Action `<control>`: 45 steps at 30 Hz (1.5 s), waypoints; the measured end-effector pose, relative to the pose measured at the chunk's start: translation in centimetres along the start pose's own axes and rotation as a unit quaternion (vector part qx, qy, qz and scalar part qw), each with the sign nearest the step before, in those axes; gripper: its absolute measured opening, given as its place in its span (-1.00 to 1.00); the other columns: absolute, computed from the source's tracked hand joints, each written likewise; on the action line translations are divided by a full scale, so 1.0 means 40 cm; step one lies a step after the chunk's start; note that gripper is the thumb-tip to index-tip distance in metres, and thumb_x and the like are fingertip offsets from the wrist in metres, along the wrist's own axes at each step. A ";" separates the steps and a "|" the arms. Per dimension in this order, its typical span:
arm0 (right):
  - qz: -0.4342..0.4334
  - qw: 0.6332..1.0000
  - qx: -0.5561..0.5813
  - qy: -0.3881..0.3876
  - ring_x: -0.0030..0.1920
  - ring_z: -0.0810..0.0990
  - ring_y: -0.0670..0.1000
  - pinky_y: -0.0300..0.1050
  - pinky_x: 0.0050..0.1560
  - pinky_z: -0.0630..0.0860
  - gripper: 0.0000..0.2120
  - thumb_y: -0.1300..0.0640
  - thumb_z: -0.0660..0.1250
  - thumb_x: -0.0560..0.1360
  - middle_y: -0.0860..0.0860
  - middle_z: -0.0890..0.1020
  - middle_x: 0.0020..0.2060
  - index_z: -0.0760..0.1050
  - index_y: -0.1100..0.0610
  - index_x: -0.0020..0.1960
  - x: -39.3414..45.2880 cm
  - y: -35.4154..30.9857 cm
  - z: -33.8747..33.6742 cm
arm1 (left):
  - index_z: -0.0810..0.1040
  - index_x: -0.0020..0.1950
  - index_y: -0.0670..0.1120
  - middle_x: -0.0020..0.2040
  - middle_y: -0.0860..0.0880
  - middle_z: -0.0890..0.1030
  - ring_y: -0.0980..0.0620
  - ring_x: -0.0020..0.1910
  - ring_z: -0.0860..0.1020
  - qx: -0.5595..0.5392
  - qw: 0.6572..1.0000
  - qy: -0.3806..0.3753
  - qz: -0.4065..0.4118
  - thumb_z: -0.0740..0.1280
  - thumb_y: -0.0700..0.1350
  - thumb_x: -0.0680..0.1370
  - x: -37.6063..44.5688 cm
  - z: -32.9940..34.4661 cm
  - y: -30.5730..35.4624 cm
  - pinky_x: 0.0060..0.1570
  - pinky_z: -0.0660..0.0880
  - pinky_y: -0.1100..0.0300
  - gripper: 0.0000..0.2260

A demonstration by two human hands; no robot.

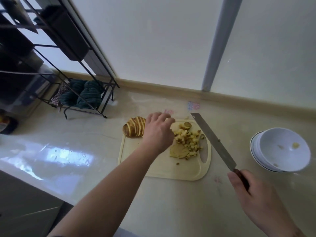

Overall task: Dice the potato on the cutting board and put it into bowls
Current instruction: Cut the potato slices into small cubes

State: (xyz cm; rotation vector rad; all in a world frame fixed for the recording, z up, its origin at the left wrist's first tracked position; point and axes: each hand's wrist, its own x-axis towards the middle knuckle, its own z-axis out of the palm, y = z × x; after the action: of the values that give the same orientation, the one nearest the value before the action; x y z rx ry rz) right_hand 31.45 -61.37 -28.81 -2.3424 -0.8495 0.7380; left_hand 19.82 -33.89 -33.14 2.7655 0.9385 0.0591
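A cream cutting board (159,170) lies on the counter. At its far left corner sits a sliced potato (134,128), its slices fanned but still together. A pile of diced potato (187,139) covers the board's right part, with a flat slice (178,151) in front of it. My left hand (158,132) hovers over the board between the sliced potato and the dice, fingers spread, holding nothing that I can see. My right hand (256,199) grips the handle of a long knife (213,141), its blade slanting over the board's right edge. Stacked white bowls (282,149) stand at the right with a few potato bits inside.
A black wire rack (56,65) with a dark green cloth (83,94) on its bottom shelf stands at the back left. A white wall with a grey pipe (217,45) runs behind the counter. A dark container (6,124) sits at the far left edge.
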 end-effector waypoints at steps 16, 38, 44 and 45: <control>-0.031 0.998 -0.002 -0.059 -0.33 0.53 -0.08 -0.09 -0.37 0.42 -0.43 -0.48 -0.06 0.44 -0.06 0.57 -0.38 0.38 -0.01 -0.25 0.041 -0.011 0.032 | 0.44 0.40 -0.01 0.27 -0.01 0.42 -0.03 0.16 0.45 0.076 0.966 -0.230 0.086 0.52 0.13 0.45 0.083 -0.054 -0.142 0.11 0.46 0.15 -0.41; -0.064 0.995 0.009 -0.070 -0.41 0.49 -0.06 -0.14 -0.41 0.35 -0.40 -0.56 -0.08 0.36 -0.12 0.54 -0.41 0.33 -0.04 -0.30 0.043 -0.032 0.062 | 0.27 0.54 0.10 0.41 0.03 0.36 -0.04 0.26 0.45 0.161 0.949 -0.244 0.120 0.42 0.14 0.43 0.068 -0.060 -0.174 0.42 0.26 -0.05 -0.30; -0.062 0.994 0.006 -0.086 -0.41 0.48 -0.04 -0.04 -0.40 0.39 -0.56 -0.45 0.01 0.43 -0.13 0.53 -0.40 0.34 -0.10 -0.22 0.038 -0.028 0.070 | 0.28 0.53 0.10 0.37 0.03 0.38 -0.04 0.32 0.42 0.192 0.936 -0.261 0.140 0.47 0.22 0.43 0.072 -0.063 -0.171 0.55 0.01 -0.28 -0.26; -0.060 0.994 0.007 -0.087 -0.41 0.48 -0.03 -0.03 -0.39 0.39 -0.56 -0.42 0.04 0.43 -0.12 0.53 -0.41 0.34 -0.06 -0.24 0.038 -0.028 0.071 | 0.29 0.53 0.09 0.36 0.02 0.38 -0.05 0.33 0.41 0.191 0.934 -0.269 0.135 0.48 0.20 0.43 0.077 -0.068 -0.167 0.55 -0.02 -0.29 -0.27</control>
State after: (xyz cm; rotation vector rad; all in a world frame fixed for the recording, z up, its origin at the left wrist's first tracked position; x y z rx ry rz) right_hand 30.16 -58.76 -30.54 -2.2153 -1.0470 0.9041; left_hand 17.98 -26.35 -32.06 2.9694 0.4558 -0.8769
